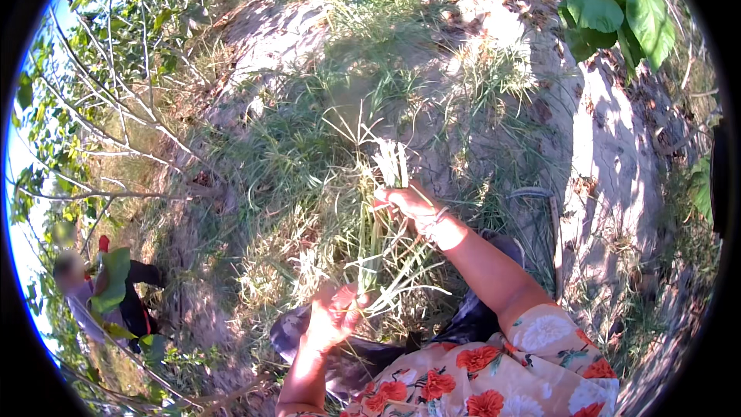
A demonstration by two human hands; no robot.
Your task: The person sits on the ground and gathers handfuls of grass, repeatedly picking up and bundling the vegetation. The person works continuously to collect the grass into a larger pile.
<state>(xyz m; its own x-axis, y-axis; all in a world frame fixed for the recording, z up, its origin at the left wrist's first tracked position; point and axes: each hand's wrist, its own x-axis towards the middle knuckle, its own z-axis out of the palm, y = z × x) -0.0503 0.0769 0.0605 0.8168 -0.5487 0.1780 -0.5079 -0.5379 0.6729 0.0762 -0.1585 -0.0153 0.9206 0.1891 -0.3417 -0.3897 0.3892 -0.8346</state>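
A bundle of long green grass stalks [371, 243] stretches between my two hands. My right hand [408, 202] is closed around its upper end, where pale stem ends stick out past the fingers; a bracelet circles that wrist. Down at the lower end, my left hand [338, 310] grips the leafy part near my knee, with loose blades fanning out to its right. To the right of my right forearm a sickle [557, 237] lies on the ground, its curved blade pointing left at the top of a long handle.
Tufts of grass [289, 150] and dry cut stalks [289, 260] cover the ground before me. A bare-branched shrub [139, 116] spreads at left. Broad green leaves [619, 6] hang at upper right. Another person [116, 295] is at far left, partly behind a leaf.
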